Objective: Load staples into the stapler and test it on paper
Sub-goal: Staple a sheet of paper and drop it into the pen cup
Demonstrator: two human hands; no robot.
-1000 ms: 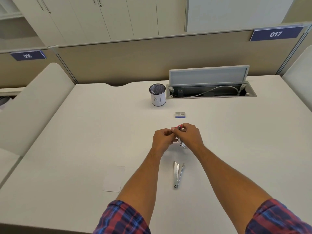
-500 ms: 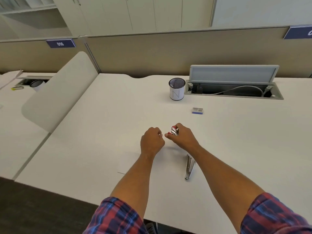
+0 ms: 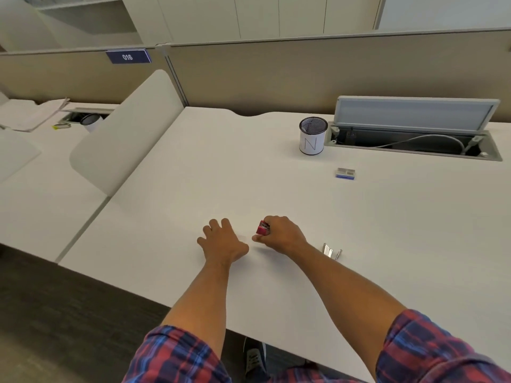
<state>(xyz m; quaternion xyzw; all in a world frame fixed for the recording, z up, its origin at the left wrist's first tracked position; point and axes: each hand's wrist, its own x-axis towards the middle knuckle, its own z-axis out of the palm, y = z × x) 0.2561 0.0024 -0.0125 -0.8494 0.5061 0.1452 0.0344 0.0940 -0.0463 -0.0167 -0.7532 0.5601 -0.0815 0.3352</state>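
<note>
My right hand (image 3: pixel 282 234) is closed around a small red stapler (image 3: pixel 262 228), whose red end sticks out to the left just above the white desk (image 3: pixel 193 167). To its left, my left hand (image 3: pixel 222 241) lies flat on the desk with its fingers spread and nothing in it. I cannot make out the white paper sheet against the white desk. Beside my right forearm lies a loose metal stapler part (image 3: pixel 331 250). Farther back sits a small staple box (image 3: pixel 345 173).
A mesh pen cup (image 3: pixel 312 136) marked N stands at the back, next to an open cable tray (image 3: pixel 414 142) with its lid raised. A white divider panel (image 3: pixel 124 134) bounds the desk on the left. The desk's near edge runs diagonally below my forearms.
My left hand has let go of the stapler, moved left and spread flat on the desk. My right hand keeps the stapler. The view has swung to the left.
</note>
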